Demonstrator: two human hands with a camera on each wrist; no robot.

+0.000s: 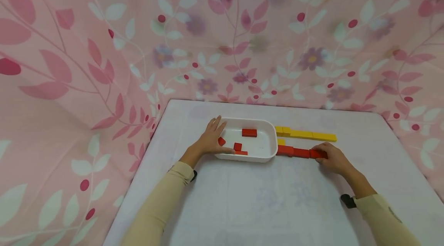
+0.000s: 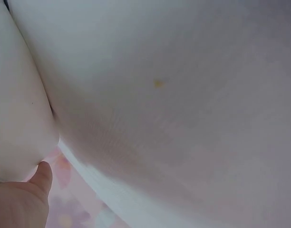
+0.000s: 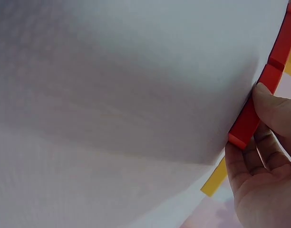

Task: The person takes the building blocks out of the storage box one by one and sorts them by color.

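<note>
A white plastic tray (image 1: 265, 157) holds several red blocks, among them a rectangular one (image 1: 249, 133). My left hand (image 1: 209, 140) rests over its left end, fingers spread toward the far rim and thumb along the near rim. In the left wrist view the thumb (image 2: 42, 178) lies against the tray's pale wall (image 2: 22, 104). My right hand (image 1: 333, 158) pinches a red rectangular block (image 3: 250, 114) between thumb and fingers. That block stands at the right end of a row of red blocks (image 1: 301, 152), end to end with its neighbour.
Behind the red row runs a line of yellow blocks (image 1: 312, 135), starting at the tray's right side. Another yellow block (image 1: 281, 142) sits between the two rows by the tray. A white cloth covers the table (image 1: 263, 207); a pink floral curtain (image 1: 243, 45) hangs behind.
</note>
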